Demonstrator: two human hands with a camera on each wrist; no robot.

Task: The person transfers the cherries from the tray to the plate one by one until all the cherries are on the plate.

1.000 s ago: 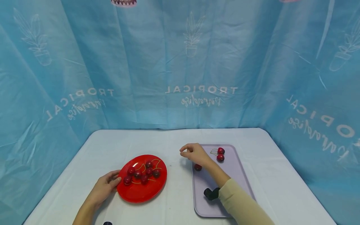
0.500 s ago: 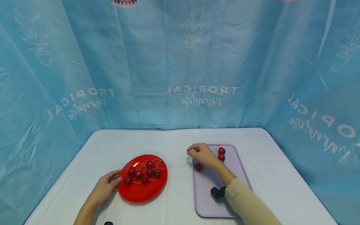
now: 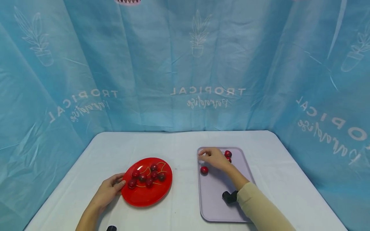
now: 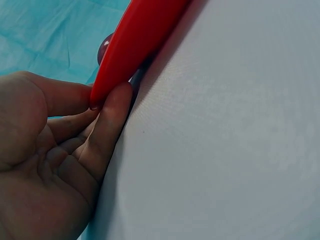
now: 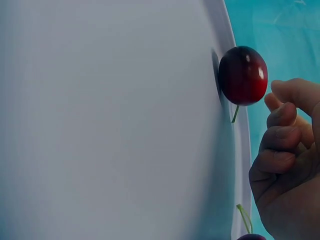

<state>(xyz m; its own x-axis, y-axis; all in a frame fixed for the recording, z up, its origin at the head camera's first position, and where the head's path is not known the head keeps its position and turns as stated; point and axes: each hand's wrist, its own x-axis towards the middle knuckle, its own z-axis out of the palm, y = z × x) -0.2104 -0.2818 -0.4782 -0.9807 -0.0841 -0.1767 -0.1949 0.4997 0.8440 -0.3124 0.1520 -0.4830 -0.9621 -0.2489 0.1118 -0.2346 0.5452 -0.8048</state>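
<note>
My left hand [image 3: 108, 191] pinches the near-left rim of a red plate [image 3: 143, 199], thumb on top and fingers below, as the left wrist view shows. Several dark red cherries [image 3: 148, 182] with stems lie on the plate. Over the far-left corner of a pale lilac tray [image 3: 214, 207] is my right hand [image 3: 214, 158], holding nothing, its fingers loosely bent. A single cherry [image 3: 204, 170] lies just below that hand, near the tray's left edge; in the right wrist view, this cherry [image 5: 243, 75] sits close to the fingertips. Two more cherries [image 3: 228, 154] lie partly behind the hand.
Both plate and tray rest on a white table [image 3: 179, 189], with a strip of tabletop between them. A blue printed curtain [image 3: 185, 64] encloses the back and sides. Black gear [image 3: 229, 197] shows by the right forearm, and a small black piece [image 3: 111, 228] by the left.
My right hand has moved right, from beyond the tray's left edge to over its far-left corner. The left hand keeps its grip on the plate, which stays put.
</note>
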